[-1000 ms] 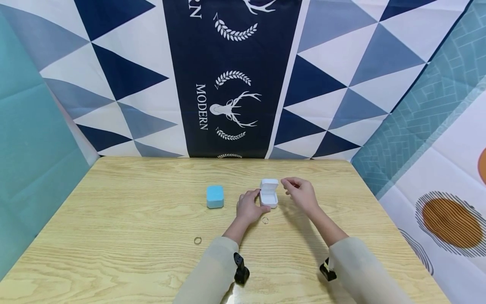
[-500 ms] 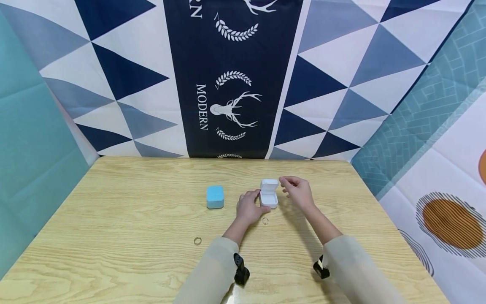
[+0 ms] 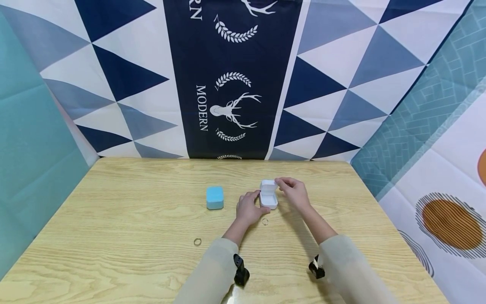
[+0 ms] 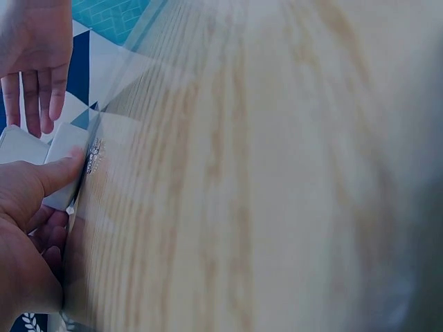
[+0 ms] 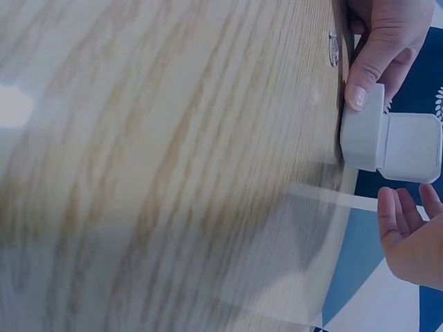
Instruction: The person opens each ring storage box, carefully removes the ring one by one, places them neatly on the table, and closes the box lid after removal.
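A white ring box (image 3: 268, 200) stands with its lid (image 3: 268, 184) raised. My left hand (image 3: 248, 207) grips the base, thumb at the front and fingers along the left side; the left wrist view shows the thumb on the white box (image 4: 66, 166). At the lid's right edge is my right hand (image 3: 297, 193), its fingertips at or very near the lid. In the right wrist view the fingers of the right hand (image 5: 415, 235) are loosely bent beside the lid (image 5: 412, 146), not wrapped round it. A thin silvery ring (image 3: 265, 221) lies just in front of the box.
A light-blue box (image 3: 214, 198), its lid down, stands left of my left hand. Another ring (image 3: 197, 242), darker, lies nearer on the wooden table (image 3: 125, 219). Patterned cloth (image 3: 231, 126) hangs behind the table's back edge.
My right hand has moved a little left, from beside the lid to its right edge. The left hand, the white box and the rings have stayed in place.
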Demonstrator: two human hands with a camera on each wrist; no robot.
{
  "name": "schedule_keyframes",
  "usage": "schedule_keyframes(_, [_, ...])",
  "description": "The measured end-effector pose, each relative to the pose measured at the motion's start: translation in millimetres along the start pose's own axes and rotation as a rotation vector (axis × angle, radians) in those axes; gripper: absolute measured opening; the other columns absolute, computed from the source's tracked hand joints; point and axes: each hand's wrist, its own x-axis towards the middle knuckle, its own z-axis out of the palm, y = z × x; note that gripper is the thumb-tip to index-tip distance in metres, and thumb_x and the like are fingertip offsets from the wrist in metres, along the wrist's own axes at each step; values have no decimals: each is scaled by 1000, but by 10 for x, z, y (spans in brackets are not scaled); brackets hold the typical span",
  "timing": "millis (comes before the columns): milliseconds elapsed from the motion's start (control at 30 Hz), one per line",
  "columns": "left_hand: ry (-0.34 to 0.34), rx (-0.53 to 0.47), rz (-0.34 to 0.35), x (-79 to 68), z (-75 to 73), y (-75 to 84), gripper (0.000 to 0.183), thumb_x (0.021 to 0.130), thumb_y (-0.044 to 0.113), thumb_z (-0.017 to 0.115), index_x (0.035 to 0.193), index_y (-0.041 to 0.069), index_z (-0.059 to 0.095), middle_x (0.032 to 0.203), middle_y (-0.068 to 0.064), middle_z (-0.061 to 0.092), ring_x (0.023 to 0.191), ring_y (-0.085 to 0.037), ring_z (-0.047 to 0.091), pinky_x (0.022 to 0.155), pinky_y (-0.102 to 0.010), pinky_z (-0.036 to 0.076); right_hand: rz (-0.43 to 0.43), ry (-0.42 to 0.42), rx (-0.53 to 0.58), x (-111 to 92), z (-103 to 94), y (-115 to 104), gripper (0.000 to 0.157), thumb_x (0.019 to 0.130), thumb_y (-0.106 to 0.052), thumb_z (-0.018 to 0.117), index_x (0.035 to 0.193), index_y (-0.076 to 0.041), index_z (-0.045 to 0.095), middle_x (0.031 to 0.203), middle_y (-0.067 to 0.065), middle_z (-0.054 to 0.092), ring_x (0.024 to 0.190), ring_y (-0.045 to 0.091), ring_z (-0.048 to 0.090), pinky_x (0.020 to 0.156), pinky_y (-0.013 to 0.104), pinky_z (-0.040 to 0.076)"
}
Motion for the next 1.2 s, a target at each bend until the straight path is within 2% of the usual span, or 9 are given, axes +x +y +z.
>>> schedule_keyframes(200, [1, -1, 4, -3, -1, 1, 70, 75, 35, 77, 135, 13, 50, 133, -6, 55, 110, -24, 48, 95, -39, 39, 20, -38, 29, -6, 13, -5, 51, 92, -39, 56, 124, 1, 57, 121, 21, 60, 107, 28, 56, 93, 42, 48])
schedule_keyframes(367, [2, 4, 2, -9, -6, -3, 70, 75, 35, 77, 135, 13, 50, 133, -6, 55, 109, -23, 48, 94, -38, 39, 37, -76, 51, -5, 36, -16, 51, 93, -36, 56, 126, 3, 55, 125, 22, 58, 109, 30, 58, 94, 40, 48])
schedule_keyframes(600, [-3, 11, 8, -15, -18, 16, 69, 75, 36, 77, 135, 13, 50, 131, -6, 56, 106, -23, 48, 92, -37, 39, 55, -101, 56, 6, 57, -18, 49, 95, -33, 53, 128, 4, 53, 126, 24, 57, 102, 26, 60, 93, 35, 49])
schedule_keyframes(833, [-6, 16, 2, -13, -15, 16, 69, 75, 36, 76, 135, 13, 50, 131, -6, 56, 106, -23, 48, 92, -37, 40, 63, -112, 54, 6, 61, -37, 49, 96, -32, 52, 129, 4, 52, 126, 25, 56, 104, 28, 60, 93, 37, 49])
schedule_keyframes(1200, [-18, 25, -2, -20, -13, 23, 70, 76, 39, 75, 136, 13, 49, 132, -5, 55, 108, -22, 47, 92, -36, 40, 92, -143, 95, 26, 48, -17, 50, 96, -32, 51, 131, 4, 50, 123, 23, 56, 97, 18, 58, 95, 36, 48])
